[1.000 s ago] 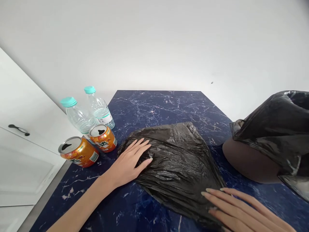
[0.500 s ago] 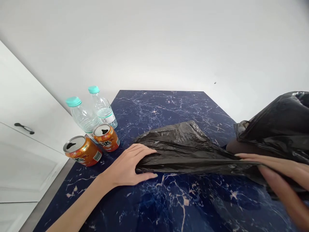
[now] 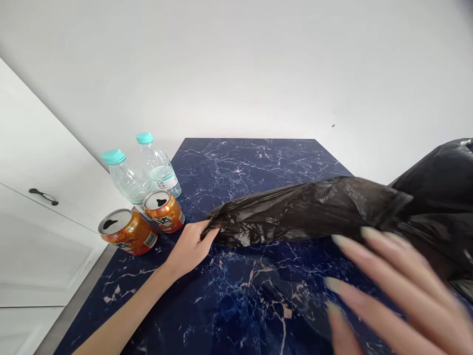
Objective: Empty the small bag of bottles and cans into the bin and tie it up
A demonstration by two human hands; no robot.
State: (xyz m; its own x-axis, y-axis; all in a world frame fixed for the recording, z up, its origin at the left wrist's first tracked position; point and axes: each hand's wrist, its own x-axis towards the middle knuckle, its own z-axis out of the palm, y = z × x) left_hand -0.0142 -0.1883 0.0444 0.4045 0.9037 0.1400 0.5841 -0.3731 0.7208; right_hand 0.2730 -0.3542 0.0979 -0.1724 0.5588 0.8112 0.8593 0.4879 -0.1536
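Near the cans (image 3: 142, 224), the left hand (image 3: 190, 246) pinches the black bag (image 3: 306, 212); right hand (image 3: 399, 291) spread, blurred; best keep that corner gripped firmly.

On the worktop (image 3: 258, 162) two cans (image 3: 127, 230) stood at the left edge, with two bottles (image 3: 127, 177) just behind them near the wall. A bag (image 3: 303, 212) stretched across the middle, its left end in the left hand (image 3: 190, 246). The right hand (image 3: 399, 291) hovered before it at the right. A cabinet (image 3: 37, 207) stood left of the worktop.
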